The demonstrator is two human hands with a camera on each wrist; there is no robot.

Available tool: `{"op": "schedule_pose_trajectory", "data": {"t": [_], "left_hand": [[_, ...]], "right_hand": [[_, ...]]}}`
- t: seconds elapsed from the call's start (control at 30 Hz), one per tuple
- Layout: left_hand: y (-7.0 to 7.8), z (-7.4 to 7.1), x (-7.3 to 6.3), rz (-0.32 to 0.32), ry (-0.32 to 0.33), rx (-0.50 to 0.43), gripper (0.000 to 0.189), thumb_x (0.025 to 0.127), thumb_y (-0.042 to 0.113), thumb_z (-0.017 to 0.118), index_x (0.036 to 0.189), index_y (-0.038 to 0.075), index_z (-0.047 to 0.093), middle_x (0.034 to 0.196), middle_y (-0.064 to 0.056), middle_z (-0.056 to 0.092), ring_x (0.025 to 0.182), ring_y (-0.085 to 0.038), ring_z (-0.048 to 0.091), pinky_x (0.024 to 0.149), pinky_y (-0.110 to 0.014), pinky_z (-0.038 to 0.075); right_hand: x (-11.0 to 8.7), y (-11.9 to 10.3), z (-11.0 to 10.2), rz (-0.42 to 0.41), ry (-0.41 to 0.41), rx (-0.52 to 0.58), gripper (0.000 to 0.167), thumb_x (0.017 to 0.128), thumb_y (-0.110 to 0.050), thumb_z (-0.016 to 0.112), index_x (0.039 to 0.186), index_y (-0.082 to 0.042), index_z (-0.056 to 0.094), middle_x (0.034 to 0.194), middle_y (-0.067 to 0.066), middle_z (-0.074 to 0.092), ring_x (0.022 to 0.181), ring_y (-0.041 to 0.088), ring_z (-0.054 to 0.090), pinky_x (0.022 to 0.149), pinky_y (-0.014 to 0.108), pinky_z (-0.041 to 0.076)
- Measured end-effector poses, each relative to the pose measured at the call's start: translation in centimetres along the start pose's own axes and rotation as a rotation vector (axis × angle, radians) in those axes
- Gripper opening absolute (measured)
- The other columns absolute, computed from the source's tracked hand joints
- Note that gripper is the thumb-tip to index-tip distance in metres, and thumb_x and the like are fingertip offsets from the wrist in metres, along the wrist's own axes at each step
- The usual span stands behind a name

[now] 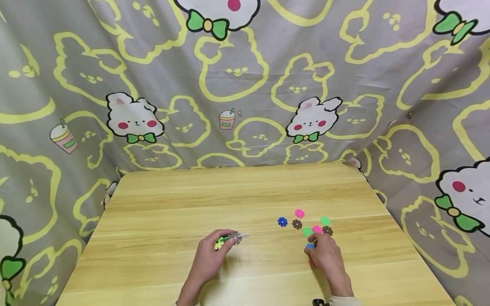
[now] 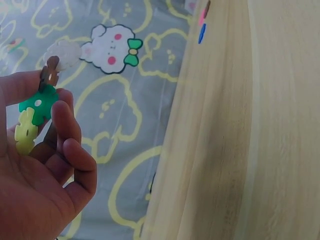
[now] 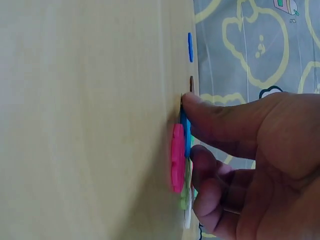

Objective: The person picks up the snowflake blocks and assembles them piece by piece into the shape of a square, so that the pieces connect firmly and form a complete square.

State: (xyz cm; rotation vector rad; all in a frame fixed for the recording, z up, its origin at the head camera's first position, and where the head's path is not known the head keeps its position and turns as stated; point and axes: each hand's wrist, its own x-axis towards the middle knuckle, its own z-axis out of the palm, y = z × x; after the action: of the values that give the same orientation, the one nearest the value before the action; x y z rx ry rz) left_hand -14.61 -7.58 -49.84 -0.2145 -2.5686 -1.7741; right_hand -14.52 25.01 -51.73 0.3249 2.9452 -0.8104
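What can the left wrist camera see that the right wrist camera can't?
Only the left wrist view shows the left hand holding a joined bunch: a clear disc, a brown disc, a green disc and a yellow disc.

Only the right wrist view shows the right hand, its thumb against a light blue disc, with a big-looking pink disc close by.

Both show the wooden table, the patterned cloth and the dark blue disc.
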Motion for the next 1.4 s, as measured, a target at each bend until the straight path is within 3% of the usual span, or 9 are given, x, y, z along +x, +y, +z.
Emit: {"op": "schedule_pose_trajectory", "data": {"t": [0.17,0.43,0.63,0.93,1.17,1.4], "left_hand": [[0.0,0.0,-0.1,0.002,0.001,0.001,0.02,0.09,0.038,0.067,0.106,0.026,0.069,0.104,0.007,0.07,0.094,-0.011,0.065,0.074,-0.019,0.054],[0.1,0.0,-0.1,0.001,0.009,-0.01,0.018,0.089,0.036,0.068,0.104,0.027,0.07,0.103,0.008,0.07,0.095,-0.011,0.065,0.074,-0.019,0.054],[0.1,-0.1,-0.1,-0.001,0.009,0.006,0.02,0.089,0.038,0.068,0.106,0.027,0.069,0.103,0.008,0.07,0.095,-0.012,0.065,0.074,-0.019,0.054],[0.1,-0.1,-0.2,0.005,0.01,0.009,0.02,0.089,0.04,0.067,0.106,0.028,0.069,0.104,0.009,0.07,0.098,-0.014,0.065,0.076,-0.019,0.053],[0.1,0.0,-0.3,0.013,0.011,0.004,0.02,0.089,0.038,0.067,0.106,0.027,0.069,0.103,0.008,0.07,0.096,-0.012,0.065,0.075,-0.019,0.054],[0.3,0.2,-0.4,0.009,0.008,0.02,0.022,0.09,0.04,0.067,0.107,0.026,0.069,0.104,0.007,0.07,0.098,-0.013,0.065,0.075,-0.02,0.054]], "right_hand": [[0.0,0.2,-0.2,0.058,-0.044,0.016,0.019,0.074,-0.018,0.082,0.078,-0.007,0.067,0.078,0.003,0.065,0.069,0.017,0.057,0.056,0.03,0.045],[0.0,-0.1,0.4,-0.013,-0.025,0.053,0.023,0.076,-0.019,0.081,0.085,-0.009,0.062,0.075,0.001,0.059,0.07,0.016,0.053,0.06,0.029,0.041],[0.2,-2.6,1.2,-0.088,-0.042,0.238,0.009,0.085,-0.013,0.072,0.093,-0.014,0.068,0.079,0.0,0.059,0.073,0.013,0.052,0.063,0.024,0.044],[0.2,-6.4,1.7,-0.142,-0.087,0.55,0.015,0.09,-0.017,0.069,0.105,-0.015,0.066,0.077,0.002,0.058,0.061,0.014,0.055,0.055,0.025,0.049],[-0.1,-8.6,1.9,-0.213,-0.231,0.719,0.021,0.094,-0.018,0.063,0.115,-0.011,0.062,0.079,0.007,0.059,0.063,0.017,0.056,0.058,0.034,0.054],[-0.7,-9.8,2.1,-0.272,-0.38,0.8,0.029,0.096,-0.019,0.059,0.122,-0.007,0.059,0.086,0.008,0.059,0.069,0.014,0.057,0.064,0.034,0.056]]}}
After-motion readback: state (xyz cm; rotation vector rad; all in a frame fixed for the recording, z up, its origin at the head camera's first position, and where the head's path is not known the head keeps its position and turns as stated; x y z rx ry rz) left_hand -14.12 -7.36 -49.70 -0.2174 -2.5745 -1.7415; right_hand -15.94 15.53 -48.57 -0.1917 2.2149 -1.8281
